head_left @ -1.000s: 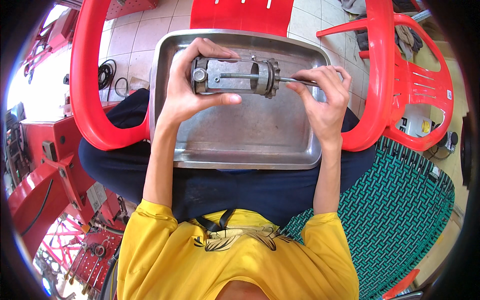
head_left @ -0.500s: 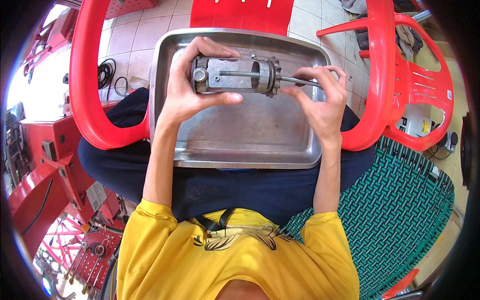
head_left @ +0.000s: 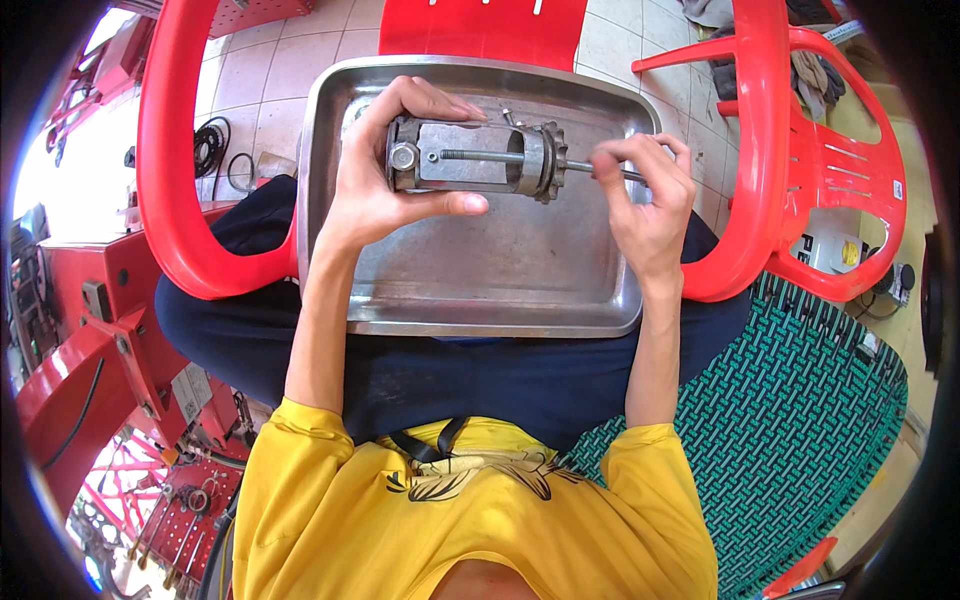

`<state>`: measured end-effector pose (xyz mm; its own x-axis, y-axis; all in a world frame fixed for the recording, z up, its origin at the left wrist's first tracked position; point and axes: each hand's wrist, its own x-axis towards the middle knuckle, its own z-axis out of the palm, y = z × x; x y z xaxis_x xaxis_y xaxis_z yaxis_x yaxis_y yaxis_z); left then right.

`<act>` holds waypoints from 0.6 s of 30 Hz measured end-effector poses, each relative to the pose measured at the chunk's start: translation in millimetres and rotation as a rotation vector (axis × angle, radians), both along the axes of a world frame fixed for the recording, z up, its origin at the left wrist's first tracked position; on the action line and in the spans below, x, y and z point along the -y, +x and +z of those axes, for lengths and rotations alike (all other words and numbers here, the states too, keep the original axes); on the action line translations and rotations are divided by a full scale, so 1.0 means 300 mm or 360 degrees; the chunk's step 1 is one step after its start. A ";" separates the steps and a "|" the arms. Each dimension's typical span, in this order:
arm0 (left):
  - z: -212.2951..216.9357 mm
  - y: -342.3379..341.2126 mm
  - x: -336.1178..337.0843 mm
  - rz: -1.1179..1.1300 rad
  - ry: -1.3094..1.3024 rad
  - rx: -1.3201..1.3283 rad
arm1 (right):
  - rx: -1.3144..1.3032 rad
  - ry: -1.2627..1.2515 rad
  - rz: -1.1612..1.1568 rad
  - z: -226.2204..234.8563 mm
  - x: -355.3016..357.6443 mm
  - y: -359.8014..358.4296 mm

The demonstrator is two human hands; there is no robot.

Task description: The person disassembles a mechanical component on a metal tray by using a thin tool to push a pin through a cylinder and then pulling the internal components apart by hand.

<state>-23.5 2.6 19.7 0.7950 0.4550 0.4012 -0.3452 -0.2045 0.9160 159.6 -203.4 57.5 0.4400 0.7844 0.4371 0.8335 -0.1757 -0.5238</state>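
Observation:
My left hand (head_left: 385,185) grips a grey metal cylindrical part (head_left: 470,158) with a toothed ring at its right end, held sideways above a steel tray (head_left: 480,290) that rests on my lap. A thin threaded rod (head_left: 600,170) runs through the part and sticks out to the right. My right hand (head_left: 648,195) pinches the rod's free end between thumb and fingertips. Small loose metal bits lie in the tray behind the part, mostly hidden.
A red plastic chair (head_left: 165,170) frames the tray on both sides, with another red chair (head_left: 830,150) at the right. A green woven seat (head_left: 800,420) is at the lower right. Red metal machinery (head_left: 90,340) stands at the left. Tiled floor lies beyond.
My right hand's fingers have shifted slightly along the rod's end. The left hand and the part have stayed nearly still.

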 end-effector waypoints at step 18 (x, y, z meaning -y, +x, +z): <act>-0.006 0.002 0.004 0.0015 -0.0004 -0.0021 | 0.0140 -0.0075 0.0055 0.000 0.005 0.005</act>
